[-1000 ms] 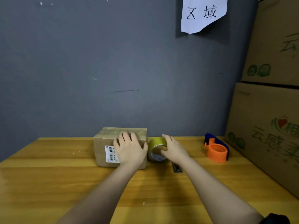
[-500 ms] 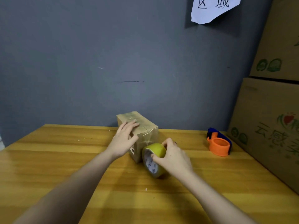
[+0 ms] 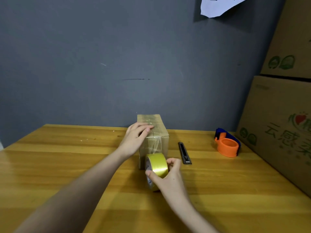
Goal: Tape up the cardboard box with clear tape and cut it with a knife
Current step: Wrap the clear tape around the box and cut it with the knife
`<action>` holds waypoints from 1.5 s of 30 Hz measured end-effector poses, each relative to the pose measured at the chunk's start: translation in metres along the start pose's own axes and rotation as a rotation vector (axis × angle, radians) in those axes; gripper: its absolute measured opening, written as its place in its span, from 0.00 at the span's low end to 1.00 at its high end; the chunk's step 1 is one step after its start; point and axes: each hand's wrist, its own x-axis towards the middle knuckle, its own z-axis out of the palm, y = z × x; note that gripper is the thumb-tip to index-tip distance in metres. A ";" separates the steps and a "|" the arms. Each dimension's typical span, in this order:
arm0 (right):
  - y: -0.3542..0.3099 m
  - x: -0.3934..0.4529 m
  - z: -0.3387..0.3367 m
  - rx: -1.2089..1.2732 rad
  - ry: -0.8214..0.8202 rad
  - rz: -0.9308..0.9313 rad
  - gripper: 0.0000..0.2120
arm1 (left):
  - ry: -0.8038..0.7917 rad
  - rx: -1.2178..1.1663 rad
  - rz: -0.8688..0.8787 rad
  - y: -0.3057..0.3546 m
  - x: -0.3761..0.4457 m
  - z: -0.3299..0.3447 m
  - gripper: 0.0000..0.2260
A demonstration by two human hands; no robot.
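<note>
Cardboard box [image 3: 155, 145] stands on the wooden worktop [image 3: 67, 165] near its far edge, close to the grey wall [image 3: 117, 56], with one short end turned toward the near side. Glossy clear tape already covers its top, and a strip [image 3: 157, 146] runs from the top edge down the near face to the tape roll [image 3: 157, 169]. That roll — yellowish, standing on edge — sits just in front of the box's near face.

Right hand [image 3: 170, 179] has its grip closed on the tape roll, thumb on the near-left rim and fingers over the right side. Left hand [image 3: 134, 142] lies flat on the box's top left edge, fingers stretched across the taped top, pressing down rather than clasping — an open, flat grip.

Just right of the box a black utility knife [image 3: 184, 153] lies on the worktop, pointing far to near, apart from both hands. Farther right sits an orange and blue tape dispenser [image 3: 227, 145]. Beyond it, at the right edge, two large cardboard cartons [image 3: 277, 123] with green printing are stacked one on the other. A white paper sheet [image 3: 218, 5] with dark marks hangs on the wall at the top.
</note>
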 end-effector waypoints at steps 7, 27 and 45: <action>0.010 -0.012 0.025 0.248 0.000 0.056 0.28 | 0.001 -0.014 0.032 0.004 -0.005 -0.002 0.19; 0.045 0.094 -0.056 -0.394 0.133 0.147 0.09 | 0.105 -0.030 0.011 0.048 -0.005 -0.005 0.10; 0.055 0.118 -0.082 -0.622 -0.251 0.400 0.09 | -0.113 0.188 0.145 0.122 -0.003 0.040 0.09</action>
